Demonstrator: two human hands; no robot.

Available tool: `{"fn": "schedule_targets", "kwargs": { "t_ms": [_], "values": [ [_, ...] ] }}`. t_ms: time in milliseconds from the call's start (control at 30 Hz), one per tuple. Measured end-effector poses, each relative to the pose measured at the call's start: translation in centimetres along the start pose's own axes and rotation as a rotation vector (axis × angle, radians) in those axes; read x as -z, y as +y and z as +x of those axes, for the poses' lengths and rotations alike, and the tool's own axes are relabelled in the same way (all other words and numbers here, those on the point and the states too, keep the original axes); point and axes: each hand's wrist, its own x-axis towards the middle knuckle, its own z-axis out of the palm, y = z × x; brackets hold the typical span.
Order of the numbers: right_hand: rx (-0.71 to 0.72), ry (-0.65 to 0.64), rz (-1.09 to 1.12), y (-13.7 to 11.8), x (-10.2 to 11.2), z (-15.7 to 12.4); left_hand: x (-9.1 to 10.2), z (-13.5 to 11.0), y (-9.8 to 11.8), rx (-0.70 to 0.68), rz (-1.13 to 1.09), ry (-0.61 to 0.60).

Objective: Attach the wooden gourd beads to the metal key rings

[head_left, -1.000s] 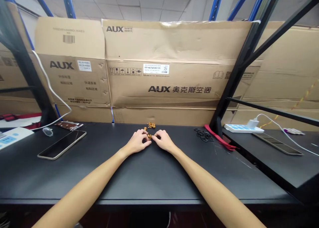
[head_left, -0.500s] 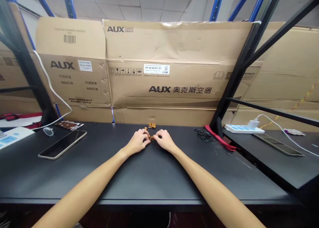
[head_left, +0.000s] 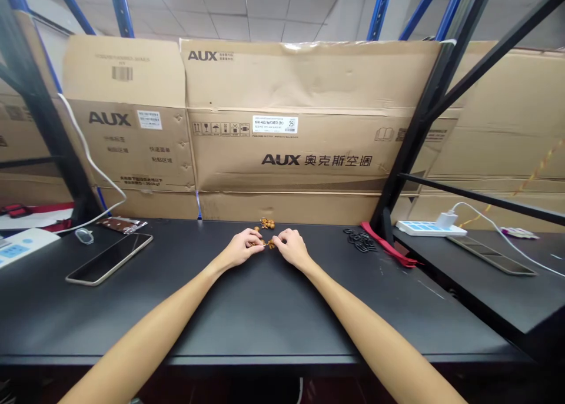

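Near the back middle of the black table, my left hand [head_left: 242, 248] and my right hand [head_left: 291, 247] face each other, a small gap apart. Between them is a small string of brown beads [head_left: 271, 245]. My left fingers and thumb pinch one part of it, and beads show above those fingertips. The right thumb and fingers are closed on its other end. Just behind the hands lies a small cluster of brown beads [head_left: 267, 223]. How the beads are joined is too small to make out, and my fingers hide part of them.
On the left lie a phone [head_left: 109, 259], a brown packet [head_left: 121, 224] and a white power strip [head_left: 26, 245]. Black rings [head_left: 361, 241] and a red strap [head_left: 388, 246] lie to the right, beside the black shelf post [head_left: 408, 133]. Cardboard [head_left: 282, 174] stands along the back.
My left fingers have shifted slightly, and the gap between the hands has widened a little, showing more of the beads. The view has tilted slightly.
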Motion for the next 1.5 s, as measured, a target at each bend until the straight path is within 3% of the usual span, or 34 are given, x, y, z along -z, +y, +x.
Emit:
{"fn": "schedule_targets", "kwargs": {
  "t_ms": [433,700,933,1300,1500],
  "values": [
    [0.152,-0.101,0.292,-0.9,0.3,-0.3,-0.1,-0.3,1.3,-0.011,0.155,-0.065],
    [0.158,-0.092,0.297,-0.8,0.3,-0.3,0.1,-0.3,1.1,-0.049,0.176,-0.136],
    [0.022,0.020,0.139,0.1,0.0,0.1,0.1,0.1,0.3,0.011,0.027,-0.127],
    [0.111,-0.068,0.300,-0.9,0.6,-0.2,0.5,-0.1,1.0,0.009,0.129,-0.165],
    [0.119,-0.071,0.254,-0.5,0.2,-0.2,0.7,0.1,0.6,0.030,0.026,-0.185]
  ]
}}
